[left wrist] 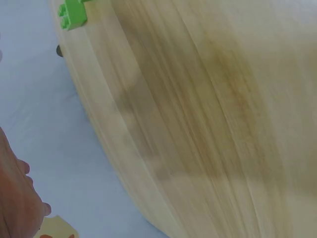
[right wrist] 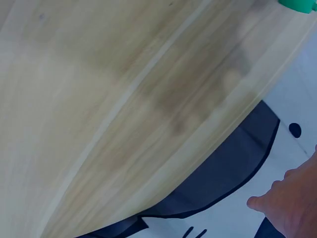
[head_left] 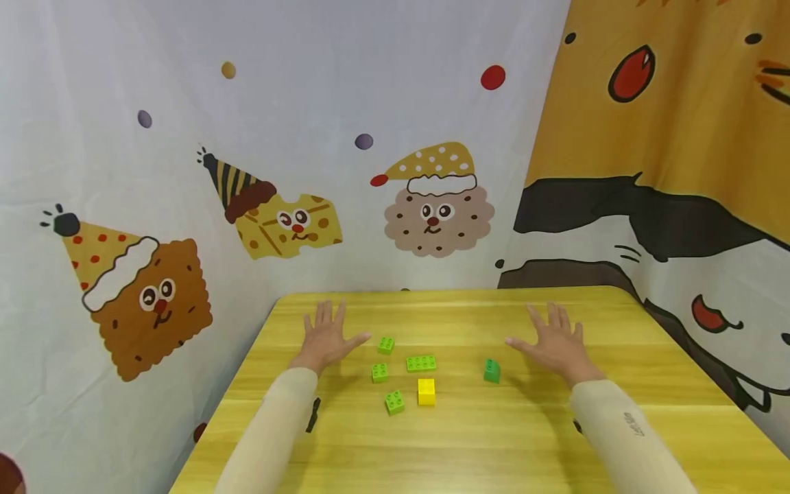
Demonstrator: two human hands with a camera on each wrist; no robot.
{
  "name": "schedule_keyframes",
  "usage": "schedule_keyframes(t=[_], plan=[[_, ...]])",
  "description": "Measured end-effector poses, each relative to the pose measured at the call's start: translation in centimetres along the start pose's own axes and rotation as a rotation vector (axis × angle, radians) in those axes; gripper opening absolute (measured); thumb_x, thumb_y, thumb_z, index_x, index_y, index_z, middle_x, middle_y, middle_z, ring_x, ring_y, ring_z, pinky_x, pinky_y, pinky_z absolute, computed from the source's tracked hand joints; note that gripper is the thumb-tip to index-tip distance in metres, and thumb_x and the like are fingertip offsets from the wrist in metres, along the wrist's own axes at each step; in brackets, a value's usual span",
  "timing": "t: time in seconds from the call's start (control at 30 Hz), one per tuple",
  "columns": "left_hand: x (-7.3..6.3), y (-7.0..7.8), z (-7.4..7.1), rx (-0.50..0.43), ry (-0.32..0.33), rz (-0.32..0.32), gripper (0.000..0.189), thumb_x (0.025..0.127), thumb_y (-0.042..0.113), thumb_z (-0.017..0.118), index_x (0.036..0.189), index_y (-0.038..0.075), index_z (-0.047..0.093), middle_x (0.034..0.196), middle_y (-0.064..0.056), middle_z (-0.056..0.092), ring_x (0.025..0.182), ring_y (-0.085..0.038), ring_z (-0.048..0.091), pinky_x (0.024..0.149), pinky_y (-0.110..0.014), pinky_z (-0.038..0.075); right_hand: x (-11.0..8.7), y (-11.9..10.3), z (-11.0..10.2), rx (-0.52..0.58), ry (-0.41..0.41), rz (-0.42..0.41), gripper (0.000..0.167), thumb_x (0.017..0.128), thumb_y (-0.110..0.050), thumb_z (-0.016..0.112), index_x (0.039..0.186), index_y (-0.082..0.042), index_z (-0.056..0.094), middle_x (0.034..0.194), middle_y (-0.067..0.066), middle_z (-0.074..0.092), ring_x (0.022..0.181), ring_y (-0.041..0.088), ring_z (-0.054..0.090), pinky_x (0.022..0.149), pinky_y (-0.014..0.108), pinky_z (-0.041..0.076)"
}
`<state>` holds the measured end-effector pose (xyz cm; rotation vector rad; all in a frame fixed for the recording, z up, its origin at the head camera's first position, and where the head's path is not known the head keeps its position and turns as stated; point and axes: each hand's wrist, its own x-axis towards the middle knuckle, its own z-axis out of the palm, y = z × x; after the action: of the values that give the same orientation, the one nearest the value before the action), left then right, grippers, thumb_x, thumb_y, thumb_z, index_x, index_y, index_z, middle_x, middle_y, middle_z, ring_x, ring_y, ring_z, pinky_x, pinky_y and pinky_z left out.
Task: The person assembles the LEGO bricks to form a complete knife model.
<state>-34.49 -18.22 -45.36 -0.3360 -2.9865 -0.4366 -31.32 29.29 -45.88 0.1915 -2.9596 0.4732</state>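
My left hand is spread over the left part of the table, fingers straight, holding nothing. Nearest to it are two small light green building bricks, one farther back and one closer. A third small light green brick lies nearer me, beside a yellow brick. Behind the yellow one is a longer light green brick. On the right, my right hand is spread too and holds nothing; a dark green brick with a sloped side lies left of it. Each wrist view shows only part of its hand.
The wood-grain table has rounded far corners. Behind it and at its sides hangs a pale cloth printed with cartoon figures. Dark straps show at both wrists, the left strap more plainly.
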Motion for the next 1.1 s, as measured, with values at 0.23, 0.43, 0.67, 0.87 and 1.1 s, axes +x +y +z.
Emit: schedule_keyframes(t=[0.23,0.43,0.67,0.87,1.1], plan=[[0.1,1.0,-0.2,-0.056,0.012,0.015,0.102,0.090,0.072,0.049,0.159,0.006,0.013,0.161,-0.028,0.002,0.148,-0.044,-0.001,0.112,-0.067,-0.004,0.4,-1.2,0.3,0.076,0.011,-0.017,0.103,0.089,-0.075,0.049,0.158,-0.006,0.018,0.157,0.037,-0.003,0.142,0.057,-0.004,0.103,0.076,-0.004],[0.4,2.2,-0.2,-0.126,-0.012,0.011,0.102,0.090,0.073,0.049,0.160,0.008,0.011,0.162,-0.025,0.002,0.149,-0.041,-0.001,0.113,-0.065,-0.002,0.6,-2.7,0.6,0.112,0.048,-0.046,0.099,0.090,-0.072,0.051,0.158,-0.005,0.021,0.158,0.034,0.003,0.143,0.055,0.001,0.106,0.075,0.002],[0.8,3.1,-0.3,-0.225,-0.024,-0.007,0.104,0.088,0.077,0.046,0.160,0.010,0.011,0.163,-0.023,0.006,0.149,-0.039,0.002,0.115,-0.063,0.001,1.0,-4.2,0.7,0.166,0.049,-0.061,0.098,0.091,-0.070,0.051,0.158,-0.006,0.020,0.159,0.032,0.002,0.144,0.054,0.003,0.107,0.073,0.003],[1.1,3.9,-0.5,-0.321,-0.046,-0.027,0.106,0.087,0.080,0.044,0.161,0.013,0.009,0.164,-0.018,0.007,0.150,-0.036,0.005,0.117,-0.058,0.003,1.3,-5.4,0.7,0.254,0.034,-0.064,0.097,0.093,-0.066,0.054,0.158,-0.004,0.017,0.159,0.033,0.001,0.143,0.055,0.003,0.108,0.073,0.004],[1.2,4.5,-0.2,-0.428,-0.048,-0.064,0.106,0.085,0.080,0.049,0.161,0.015,0.012,0.164,-0.014,0.014,0.149,-0.037,0.013,0.115,-0.059,0.014,1.0,-7.1,1.1,0.325,0.010,-0.068,0.094,0.094,-0.065,0.053,0.159,-0.007,0.018,0.161,0.029,0.004,0.144,0.054,0.007,0.106,0.075,0.013]])
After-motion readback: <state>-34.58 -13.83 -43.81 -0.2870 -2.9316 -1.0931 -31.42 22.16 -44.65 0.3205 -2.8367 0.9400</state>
